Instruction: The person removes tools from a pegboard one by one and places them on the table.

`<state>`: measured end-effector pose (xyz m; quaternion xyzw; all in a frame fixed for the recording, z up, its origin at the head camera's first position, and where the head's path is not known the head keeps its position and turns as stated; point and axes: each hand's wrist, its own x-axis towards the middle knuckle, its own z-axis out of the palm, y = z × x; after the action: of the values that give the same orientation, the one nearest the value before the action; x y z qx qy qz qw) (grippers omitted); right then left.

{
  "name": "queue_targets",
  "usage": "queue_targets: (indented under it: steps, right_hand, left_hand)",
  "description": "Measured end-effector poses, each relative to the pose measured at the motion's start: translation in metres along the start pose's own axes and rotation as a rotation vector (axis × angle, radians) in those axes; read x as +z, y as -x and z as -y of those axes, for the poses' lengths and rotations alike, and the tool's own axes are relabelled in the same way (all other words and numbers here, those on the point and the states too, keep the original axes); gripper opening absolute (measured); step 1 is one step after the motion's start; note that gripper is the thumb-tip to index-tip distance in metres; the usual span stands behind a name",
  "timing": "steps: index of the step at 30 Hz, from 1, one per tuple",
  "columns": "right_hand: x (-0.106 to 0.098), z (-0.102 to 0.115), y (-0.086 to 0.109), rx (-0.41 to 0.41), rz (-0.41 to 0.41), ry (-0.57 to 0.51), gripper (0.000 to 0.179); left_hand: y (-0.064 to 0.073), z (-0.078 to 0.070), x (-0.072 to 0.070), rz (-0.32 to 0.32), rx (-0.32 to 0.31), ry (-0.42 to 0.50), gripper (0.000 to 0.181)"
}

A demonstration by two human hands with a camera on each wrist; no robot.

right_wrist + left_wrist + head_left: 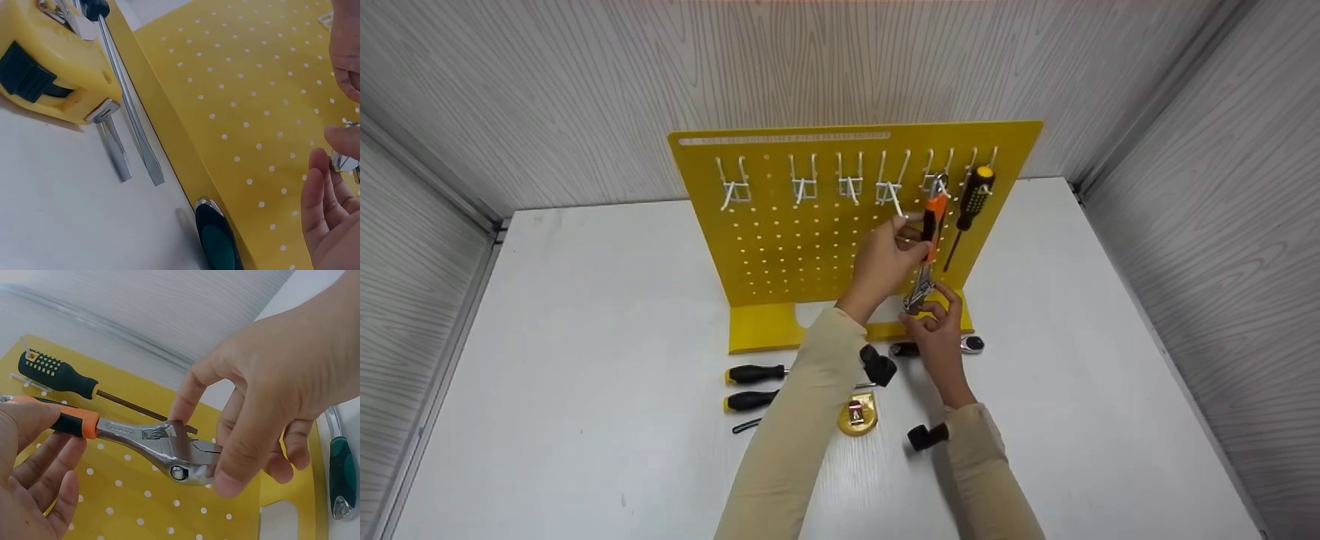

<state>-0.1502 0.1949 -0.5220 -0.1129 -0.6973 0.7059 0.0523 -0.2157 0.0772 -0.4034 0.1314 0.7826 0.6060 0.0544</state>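
An adjustable wrench (935,217) with an orange and black handle stands almost upright before the yellow pegboard (810,255), its handle end at a white hook. My left hand (885,259) grips the handle between thumb and fingers. Lower down, my right hand (937,334) pinches the metal head; in the left wrist view its thumb lies over the wrench's jaws and a finger is at the other edge. Just right of the wrench, a black and yellow screwdriver (975,199) hangs from a hook, tip down.
More white hooks (804,187) line the board's top. On the white table (607,360) lie two screwdrivers (754,374), a yellow tape measure (858,414) and a thin dark-ended tool (746,426), partly under my left sleeve. A ratchet (972,344) lies along the board's base.
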Motion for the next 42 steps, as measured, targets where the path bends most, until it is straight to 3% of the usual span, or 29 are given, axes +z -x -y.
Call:
queue_targets:
  steps: [11, 42]
  right_hand:
    - [0.002, 0.003, 0.009, -0.056, -0.032, 0.06, 0.068]
    - [-0.004, -0.001, 0.024, -0.208, -0.075, 0.039, 0.066]
  left_hand:
    - [0.003, -0.005, 0.0, 0.011, -0.034, -0.065, 0.042]
    - [0.024, -0.016, 0.001, 0.029, 0.064, -0.12, 0.042]
